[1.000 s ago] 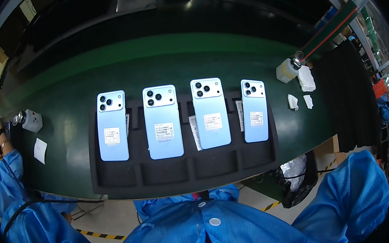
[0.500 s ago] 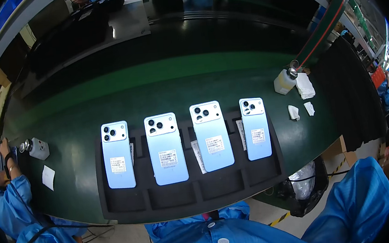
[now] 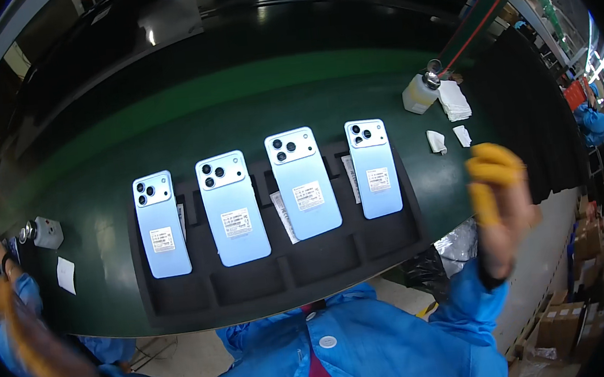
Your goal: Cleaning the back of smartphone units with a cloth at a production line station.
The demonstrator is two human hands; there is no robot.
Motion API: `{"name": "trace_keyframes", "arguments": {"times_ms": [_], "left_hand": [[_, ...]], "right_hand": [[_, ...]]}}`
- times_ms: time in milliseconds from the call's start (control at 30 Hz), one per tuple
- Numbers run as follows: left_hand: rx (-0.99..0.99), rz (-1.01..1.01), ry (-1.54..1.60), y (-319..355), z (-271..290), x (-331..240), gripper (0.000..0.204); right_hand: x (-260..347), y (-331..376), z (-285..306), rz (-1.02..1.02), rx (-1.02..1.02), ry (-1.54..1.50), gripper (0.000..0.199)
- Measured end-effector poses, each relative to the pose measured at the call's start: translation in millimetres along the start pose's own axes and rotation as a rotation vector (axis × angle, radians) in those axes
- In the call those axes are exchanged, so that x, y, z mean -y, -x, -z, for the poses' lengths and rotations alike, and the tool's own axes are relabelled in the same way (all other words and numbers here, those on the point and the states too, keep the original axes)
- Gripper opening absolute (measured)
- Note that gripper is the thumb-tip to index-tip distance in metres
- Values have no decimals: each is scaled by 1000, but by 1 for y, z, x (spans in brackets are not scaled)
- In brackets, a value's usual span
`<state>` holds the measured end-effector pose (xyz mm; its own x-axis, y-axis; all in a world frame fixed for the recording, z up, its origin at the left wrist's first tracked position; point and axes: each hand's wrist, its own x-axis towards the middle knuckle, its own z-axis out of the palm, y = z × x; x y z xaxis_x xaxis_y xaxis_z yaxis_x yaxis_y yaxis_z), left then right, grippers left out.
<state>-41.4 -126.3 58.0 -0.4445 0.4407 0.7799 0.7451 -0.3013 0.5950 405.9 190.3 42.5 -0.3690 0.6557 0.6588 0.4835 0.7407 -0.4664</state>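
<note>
Your R hand (image 3: 499, 195), nearer than your L hand (image 3: 45, 348), sits right of the rightmost blue phone (image 3: 372, 158), long axis approx. near-far; both hands' fingers blurred, grip can't tell.

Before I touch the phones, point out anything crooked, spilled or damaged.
A white paper strip juts crookedly from under the third phone from the left. Two white scraps lie loose, apart from the white stack. No spill or damage shows.
</note>
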Motion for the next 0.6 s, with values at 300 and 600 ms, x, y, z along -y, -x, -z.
{"name": "trace_keyframes", "arguments": {"times_ms": [300, 600], "left_hand": [[140, 657, -658, 116, -77, 80, 35], [273, 506, -698, 98, -110, 63, 29]], "right_hand": [[-16, 66, -62, -719, 4, -137, 29], [-22, 63, -87, -598, -16, 245, 26]]}}
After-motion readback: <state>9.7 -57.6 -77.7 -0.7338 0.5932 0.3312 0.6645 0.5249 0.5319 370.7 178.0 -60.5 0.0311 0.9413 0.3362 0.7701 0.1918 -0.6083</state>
